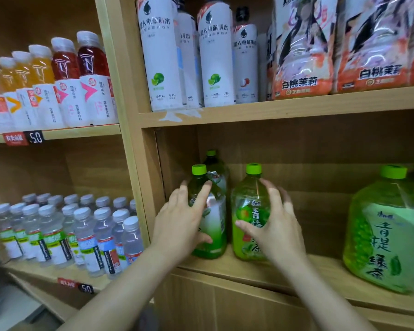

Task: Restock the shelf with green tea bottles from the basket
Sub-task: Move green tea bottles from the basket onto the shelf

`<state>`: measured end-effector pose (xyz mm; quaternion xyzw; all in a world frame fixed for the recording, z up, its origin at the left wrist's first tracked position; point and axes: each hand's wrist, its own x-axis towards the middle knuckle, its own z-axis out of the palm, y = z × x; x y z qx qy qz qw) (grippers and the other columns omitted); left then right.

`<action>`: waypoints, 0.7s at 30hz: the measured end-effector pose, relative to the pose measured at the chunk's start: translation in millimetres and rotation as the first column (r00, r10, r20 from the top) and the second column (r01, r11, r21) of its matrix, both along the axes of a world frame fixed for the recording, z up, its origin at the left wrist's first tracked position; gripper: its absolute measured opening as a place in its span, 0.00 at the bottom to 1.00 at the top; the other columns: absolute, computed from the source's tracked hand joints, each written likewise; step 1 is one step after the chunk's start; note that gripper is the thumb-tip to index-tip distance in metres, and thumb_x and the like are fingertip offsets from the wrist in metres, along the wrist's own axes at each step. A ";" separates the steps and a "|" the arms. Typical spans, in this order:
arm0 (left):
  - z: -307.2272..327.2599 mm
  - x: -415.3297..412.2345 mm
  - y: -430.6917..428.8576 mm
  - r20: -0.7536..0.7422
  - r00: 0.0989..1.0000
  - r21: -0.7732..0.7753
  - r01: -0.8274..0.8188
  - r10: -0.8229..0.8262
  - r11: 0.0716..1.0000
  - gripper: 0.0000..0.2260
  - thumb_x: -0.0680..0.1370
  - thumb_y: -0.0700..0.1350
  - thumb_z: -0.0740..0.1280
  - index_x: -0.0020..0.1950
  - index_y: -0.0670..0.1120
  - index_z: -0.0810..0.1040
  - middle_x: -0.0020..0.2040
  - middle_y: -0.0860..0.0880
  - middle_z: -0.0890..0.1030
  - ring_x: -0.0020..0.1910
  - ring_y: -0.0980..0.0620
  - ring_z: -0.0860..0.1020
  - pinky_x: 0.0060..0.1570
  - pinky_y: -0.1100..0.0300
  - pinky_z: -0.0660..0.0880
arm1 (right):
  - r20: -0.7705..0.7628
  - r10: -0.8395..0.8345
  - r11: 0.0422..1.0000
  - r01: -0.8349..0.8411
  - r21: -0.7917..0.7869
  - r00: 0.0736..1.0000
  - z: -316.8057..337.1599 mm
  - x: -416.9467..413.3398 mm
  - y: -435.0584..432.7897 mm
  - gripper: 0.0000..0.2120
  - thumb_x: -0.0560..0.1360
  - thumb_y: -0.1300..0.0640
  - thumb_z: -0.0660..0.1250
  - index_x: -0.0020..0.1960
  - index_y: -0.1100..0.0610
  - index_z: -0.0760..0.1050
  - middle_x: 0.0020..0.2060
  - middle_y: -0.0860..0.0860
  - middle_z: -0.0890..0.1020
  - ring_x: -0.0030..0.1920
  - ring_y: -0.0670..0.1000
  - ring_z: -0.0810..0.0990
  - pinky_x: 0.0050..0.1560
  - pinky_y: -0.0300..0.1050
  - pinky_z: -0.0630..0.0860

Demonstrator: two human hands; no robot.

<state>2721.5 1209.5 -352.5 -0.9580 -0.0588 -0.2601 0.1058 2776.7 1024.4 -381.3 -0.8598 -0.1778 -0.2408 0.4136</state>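
Observation:
Two green tea bottles with lime-green caps stand upright, side by side, at the left end of the lower wooden shelf (296,273). My left hand (184,220) wraps the left bottle (213,225) from its left side. My right hand (275,223) grips the right bottle (246,216) from its right side, thumb across the label. A third green tea bottle (213,161) stands behind the left one, mostly hidden. A large green tea bottle (387,230) stands at the right of the same shelf, with another partly visible behind it. The basket is out of view.
Tall white drink bottles (163,56) and orange-labelled packs (304,51) fill the shelf above. The left unit holds juice bottles (65,84) above and small water bottles (81,235) below. Bare shelf lies between the right bottle and the large one.

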 end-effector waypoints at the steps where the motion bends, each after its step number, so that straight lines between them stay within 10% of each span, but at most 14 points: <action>1: 0.0 7.0 -0.5 0.000 1.000 -0.007 -0.005 0.005 1.000 0.54 0.66 0.64 0.72 0.75 0.57 0.33 0.77 0.38 0.49 0.75 0.41 0.54 0.66 0.51 0.66 | 0.004 -0.009 1.000 0.009 0.002 1.000 -0.3 0.8 1.3 0.46 0.62 0.40 0.76 0.72 0.36 0.52 0.75 0.50 0.60 0.64 0.58 0.75 0.56 0.52 0.77; 17: 5.3 89.2 10.3 -0.147 0.987 -0.244 -0.098 0.063 0.965 0.51 0.70 0.48 0.75 0.76 0.55 0.37 0.77 0.39 0.41 0.76 0.39 0.44 0.70 0.46 0.60 | -0.023 0.006 0.999 -0.005 0.052 1.000 -9.1 4.3 0.4 0.46 0.63 0.38 0.75 0.70 0.32 0.47 0.73 0.49 0.60 0.63 0.59 0.75 0.54 0.57 0.79; 21: -4.9 58.6 -6.7 0.211 0.974 -0.533 0.189 -0.088 0.825 0.38 0.73 0.44 0.70 0.77 0.51 0.53 0.77 0.42 0.56 0.75 0.42 0.56 0.71 0.51 0.59 | 0.055 -0.051 0.999 0.052 -0.017 0.997 -3.8 -13.4 -29.8 0.43 0.67 0.42 0.73 0.73 0.35 0.50 0.72 0.52 0.61 0.67 0.56 0.71 0.59 0.52 0.76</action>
